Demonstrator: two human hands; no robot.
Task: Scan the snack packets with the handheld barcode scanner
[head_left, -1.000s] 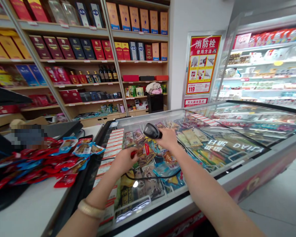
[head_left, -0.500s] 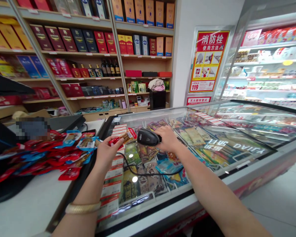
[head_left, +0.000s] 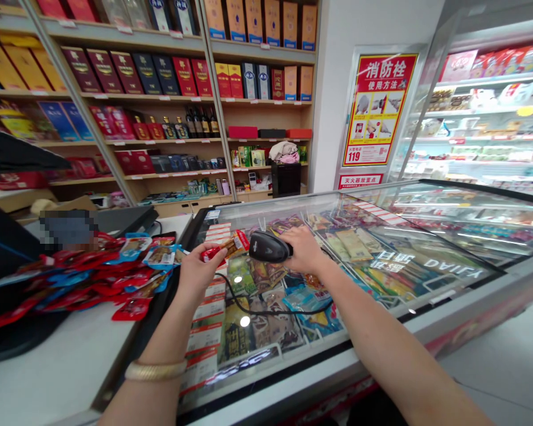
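Observation:
My left hand (head_left: 198, 269) pinches a small red snack packet (head_left: 235, 244) with a clear window showing brown food. A black barcode scanner (head_left: 269, 247) is gripped by my right hand (head_left: 305, 249), its head pointing left at the packet, close to its right end. The scanner's black cable (head_left: 266, 312) loops over the freezer glass. To the left of my left hand, a heap of red and blue snack packets (head_left: 102, 275) covers part of the white counter (head_left: 57, 367). Blue and clear packets (head_left: 308, 299) lie beneath my right forearm.
A glass-topped freezer (head_left: 266, 408) filled with packaged goods runs below my hands and off to the right. Black equipment (head_left: 0, 248) stands on the counter at far left. Shelves of boxes and bottles (head_left: 169, 97) line the back wall; a lit chiller (head_left: 484, 118) is at right.
The view has shifted very slightly, so everything sits a little further right. Both hands keep their holds, with the packet and the scanner still face to face.

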